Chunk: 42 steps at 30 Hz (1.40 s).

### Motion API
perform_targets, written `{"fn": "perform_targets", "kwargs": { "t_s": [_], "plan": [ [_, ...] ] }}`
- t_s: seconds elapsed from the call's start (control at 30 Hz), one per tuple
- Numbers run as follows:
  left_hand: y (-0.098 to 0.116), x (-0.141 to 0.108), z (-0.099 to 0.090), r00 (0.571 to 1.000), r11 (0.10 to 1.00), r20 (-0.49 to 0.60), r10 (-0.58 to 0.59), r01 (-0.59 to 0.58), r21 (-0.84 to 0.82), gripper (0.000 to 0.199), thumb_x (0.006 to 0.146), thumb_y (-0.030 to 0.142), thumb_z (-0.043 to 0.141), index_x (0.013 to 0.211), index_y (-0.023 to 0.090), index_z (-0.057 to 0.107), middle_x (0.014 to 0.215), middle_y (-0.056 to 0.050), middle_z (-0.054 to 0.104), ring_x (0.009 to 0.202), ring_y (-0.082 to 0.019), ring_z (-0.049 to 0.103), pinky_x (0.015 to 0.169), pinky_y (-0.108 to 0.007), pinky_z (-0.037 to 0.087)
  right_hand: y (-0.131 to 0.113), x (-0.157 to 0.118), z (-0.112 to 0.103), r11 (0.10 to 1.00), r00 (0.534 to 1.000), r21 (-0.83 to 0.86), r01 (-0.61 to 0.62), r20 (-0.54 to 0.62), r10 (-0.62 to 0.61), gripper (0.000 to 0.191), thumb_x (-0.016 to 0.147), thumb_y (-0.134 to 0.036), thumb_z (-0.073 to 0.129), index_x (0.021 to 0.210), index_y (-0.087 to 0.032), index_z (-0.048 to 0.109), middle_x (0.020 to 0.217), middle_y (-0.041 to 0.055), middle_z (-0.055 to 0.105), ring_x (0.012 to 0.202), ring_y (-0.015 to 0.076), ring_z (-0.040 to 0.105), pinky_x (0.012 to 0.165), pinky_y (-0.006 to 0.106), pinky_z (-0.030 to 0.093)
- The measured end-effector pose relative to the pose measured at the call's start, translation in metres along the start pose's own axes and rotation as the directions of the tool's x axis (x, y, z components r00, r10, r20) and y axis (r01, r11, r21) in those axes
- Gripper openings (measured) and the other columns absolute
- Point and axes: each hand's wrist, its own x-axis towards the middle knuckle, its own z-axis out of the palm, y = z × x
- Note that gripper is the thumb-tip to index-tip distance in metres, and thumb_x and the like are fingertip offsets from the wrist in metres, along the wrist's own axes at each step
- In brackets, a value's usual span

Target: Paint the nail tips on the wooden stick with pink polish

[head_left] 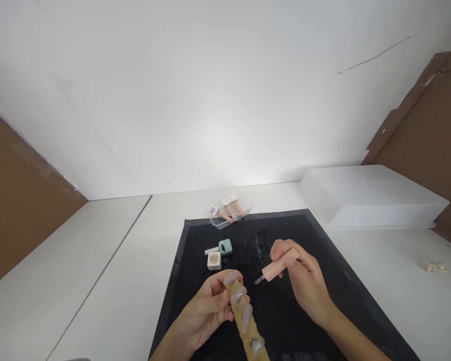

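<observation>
My left hand (206, 313) is closed around a yellowish stick (250, 335) that carries several glossy, pale lilac false nails (247, 317). The stick slants down toward the bottom edge of the view. To its right, my right hand (304, 281) grips the pink cap of a nail polish brush (278, 266). The wet-looking brush tip points down and left, a short way from the nails and not touching them. Just beyond my left hand stands a cream square bottle (214, 261). Behind it a teal bottle (226, 247) with a silvery cap lies on its side.
A black mat (203, 230) lies under my hands on the white table (135, 281). At its far edge, a clear tray (221, 223) holds several pink-capped bottles. A translucent white bin (379, 200) sits at the back right, with small cream pieces (434, 266) nearer me. Walls enclose the table.
</observation>
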Motion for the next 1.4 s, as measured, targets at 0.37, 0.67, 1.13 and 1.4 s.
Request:
{"fn": "perform_targets", "kwargs": {
  "t_s": [0.37, 0.67, 1.13, 1.4],
  "plan": [
    [0.003, 0.002, 0.004, 1.0, 1.0, -0.008, -0.007, 0.007, 0.014, 0.035, 0.059, 0.022, 0.079, 0.091, 0.014, 0.067, 0.073, -0.001, 0.06, 0.069, -0.012, 0.061, 0.051, -0.014, 0.044, -0.009, 0.001, 0.007, 0.999, 0.98, 0.042, 0.009, 0.198, -0.017, 0.03, 0.09, -0.045, 0.044, 0.079, -0.022, 0.059, 0.065, 0.0004, 0.05, 0.062, 0.0162, 0.042, 0.058, 0.029, 0.03],
    [0.001, 0.002, 0.002, 1.0, 1.0, 0.017, -0.011, 0.011, -0.008, 0.036, 0.059, 0.022, 0.079, 0.092, 0.013, 0.066, 0.072, -0.002, 0.061, 0.069, -0.012, 0.063, 0.05, -0.013, 0.045, -0.006, -0.003, 0.006, 0.99, 0.979, 0.109, -0.084, 0.196, 0.061, 0.032, 0.088, -0.049, 0.045, 0.079, -0.022, 0.06, 0.067, -0.0008, 0.044, 0.059, 0.015, 0.038, 0.055, 0.028, 0.027],
    [0.002, 0.001, 0.002, 1.0, 1.0, 0.016, -0.009, 0.009, -0.006, 0.035, 0.06, 0.021, 0.078, 0.091, 0.013, 0.066, 0.073, -0.002, 0.061, 0.07, -0.012, 0.063, 0.048, -0.012, 0.044, -0.008, 0.0, 0.006, 0.996, 0.992, 0.068, -0.057, 0.119, 0.048, 0.032, 0.088, -0.049, 0.044, 0.078, -0.022, 0.059, 0.067, -0.0003, 0.046, 0.059, 0.0147, 0.039, 0.054, 0.028, 0.027],
    [0.002, 0.002, 0.003, 1.0, 1.0, 0.024, -0.005, 0.005, 0.003, 0.036, 0.06, 0.024, 0.078, 0.091, 0.013, 0.066, 0.072, -0.002, 0.059, 0.068, -0.011, 0.061, 0.049, -0.012, 0.043, -0.013, -0.002, 0.005, 1.0, 0.984, 0.023, -0.008, 0.18, 0.003, 0.03, 0.089, -0.046, 0.044, 0.08, -0.021, 0.059, 0.067, 0.0001, 0.048, 0.06, 0.0154, 0.042, 0.056, 0.028, 0.029]
  ]
}}
